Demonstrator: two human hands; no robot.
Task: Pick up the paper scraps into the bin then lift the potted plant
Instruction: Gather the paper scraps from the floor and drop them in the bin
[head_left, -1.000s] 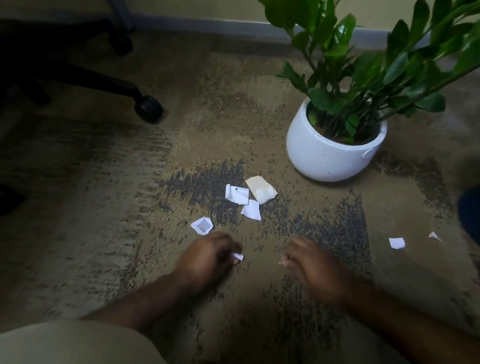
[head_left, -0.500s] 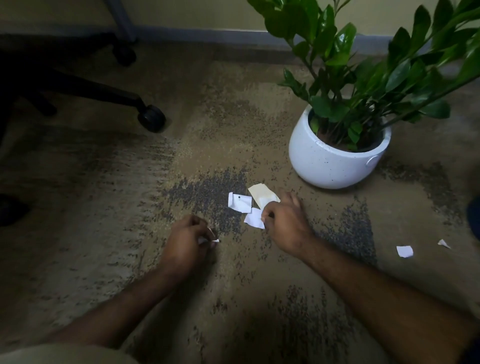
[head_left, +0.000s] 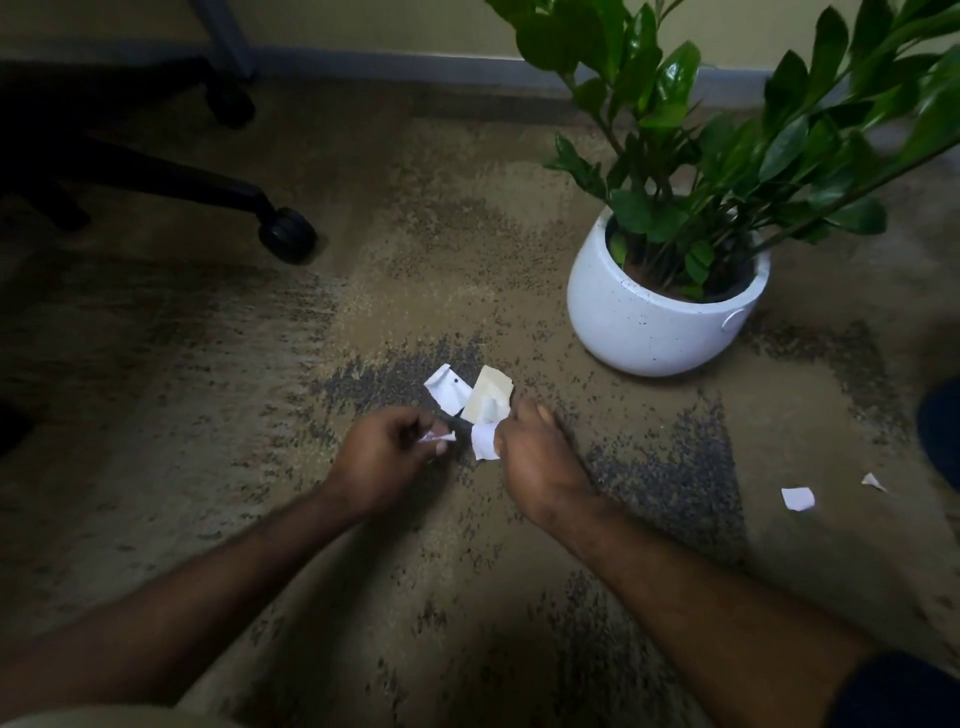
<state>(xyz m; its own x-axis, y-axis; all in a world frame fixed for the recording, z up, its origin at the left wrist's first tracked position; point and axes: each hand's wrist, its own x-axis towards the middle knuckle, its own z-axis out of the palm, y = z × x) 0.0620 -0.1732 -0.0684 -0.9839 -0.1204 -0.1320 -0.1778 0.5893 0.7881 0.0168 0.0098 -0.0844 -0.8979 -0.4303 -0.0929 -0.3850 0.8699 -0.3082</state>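
On the carpet (head_left: 218, 467), near the middle of view: both hands, working side by side.

Left hand (head_left: 387, 457): curled shut, pinching a small crumpled scrap (head_left: 439, 436) at the fingertips; likely kept there so gathered bits stay collected until binned.

Right hand (head_left: 530, 447): closed around a bunch of paper scraps (head_left: 485, 410), white and cream pieces fanning up from the grip, just clear of the carpet.

Loose items: one white scrap (head_left: 798, 498) and a smaller fragment (head_left: 872, 481) lie well apart to the right, untouched.

Potted plant (head_left: 660, 312): white pot upright on the carpet beyond the hands, not yet lifted. Bin: not in view.

Chair caster (head_left: 287, 234): far left.

Change from half a second ago: the three middle scraps then lay flat under the right hand's reach; they are now gathered in it and raised.
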